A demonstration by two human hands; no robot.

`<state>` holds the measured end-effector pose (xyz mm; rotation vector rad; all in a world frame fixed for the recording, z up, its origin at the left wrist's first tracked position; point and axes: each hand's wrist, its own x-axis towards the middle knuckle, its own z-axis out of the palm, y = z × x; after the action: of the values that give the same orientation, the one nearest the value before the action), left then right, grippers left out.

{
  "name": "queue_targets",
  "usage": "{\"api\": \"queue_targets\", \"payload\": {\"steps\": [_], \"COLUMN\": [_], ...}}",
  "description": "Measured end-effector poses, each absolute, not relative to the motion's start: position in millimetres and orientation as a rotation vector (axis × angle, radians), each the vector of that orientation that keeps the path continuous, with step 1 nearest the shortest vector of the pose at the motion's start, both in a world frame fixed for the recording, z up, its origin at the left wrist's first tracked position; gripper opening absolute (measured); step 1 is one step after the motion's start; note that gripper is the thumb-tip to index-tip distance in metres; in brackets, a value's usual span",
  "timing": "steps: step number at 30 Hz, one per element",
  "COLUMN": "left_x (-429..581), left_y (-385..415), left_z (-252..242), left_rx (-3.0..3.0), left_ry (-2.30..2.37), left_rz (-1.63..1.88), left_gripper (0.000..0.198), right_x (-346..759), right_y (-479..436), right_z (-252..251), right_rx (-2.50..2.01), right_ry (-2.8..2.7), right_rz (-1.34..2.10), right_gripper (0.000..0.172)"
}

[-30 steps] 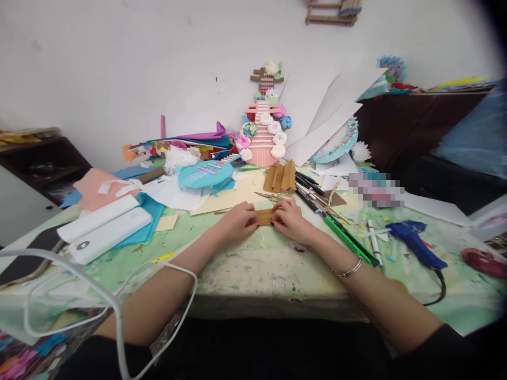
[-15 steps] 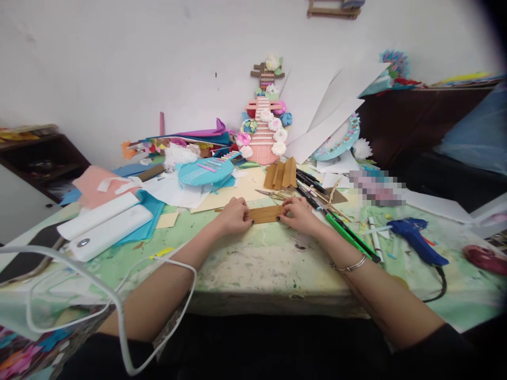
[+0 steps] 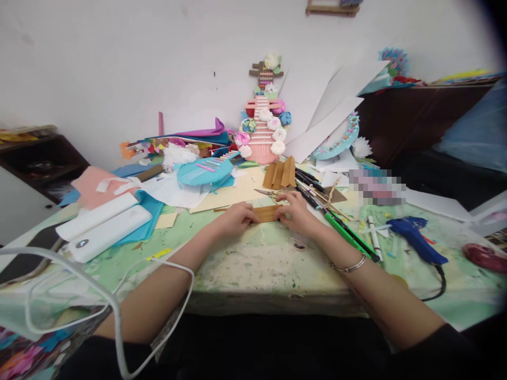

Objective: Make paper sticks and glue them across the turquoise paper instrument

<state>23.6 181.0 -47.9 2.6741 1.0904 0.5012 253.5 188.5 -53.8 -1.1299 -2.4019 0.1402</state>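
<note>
A narrow strip of brown paper [image 3: 266, 213] lies along the table in front of me. My left hand [image 3: 237, 218] is closed on its left part, fingertips pressed at the lower edge. Its right part is pinched by my right hand [image 3: 295, 214], whose fingers are bent over the paper. Just behind the strip are gold-handled scissors [image 3: 273, 194], partly hidden by my right hand. A pleated piece of brown paper [image 3: 280, 173] stands beyond them.
Pens [image 3: 311, 182] and a green cutter [image 3: 350, 235] lie right of my hand, with a blue glue gun [image 3: 418, 240] farther right. A white cable [image 3: 114, 301] loops over my left forearm. Paper-flower guitars [image 3: 264, 150] stand at the back.
Both hands keep hold of the brown strip. My left fingers have shifted slightly right and my right fingers slightly left, so less of the strip shows between them.
</note>
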Motion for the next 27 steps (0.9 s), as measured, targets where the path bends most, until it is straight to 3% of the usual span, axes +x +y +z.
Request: {"api": "queue_targets", "payload": {"steps": [9, 17, 27], "left_x": [25, 25, 21], "left_y": [173, 177, 184], "left_z": [-40, -43, -47], "left_rx": [2.817, 2.834, 2.74], "left_ry": [1.095, 1.156, 1.383], "left_rz": [0.475, 0.511, 0.354], "left_gripper": [0.017, 0.019, 0.019], "right_x": [259, 258, 258], "right_y": [190, 192, 200], "right_z": [-49, -54, -62], "right_rx": [-1.167, -1.092, -1.265], "right_ry": [-2.395, -2.433, -2.33], "right_rz": [0.141, 0.099, 0.278], "right_gripper": [0.005, 0.013, 0.011]}}
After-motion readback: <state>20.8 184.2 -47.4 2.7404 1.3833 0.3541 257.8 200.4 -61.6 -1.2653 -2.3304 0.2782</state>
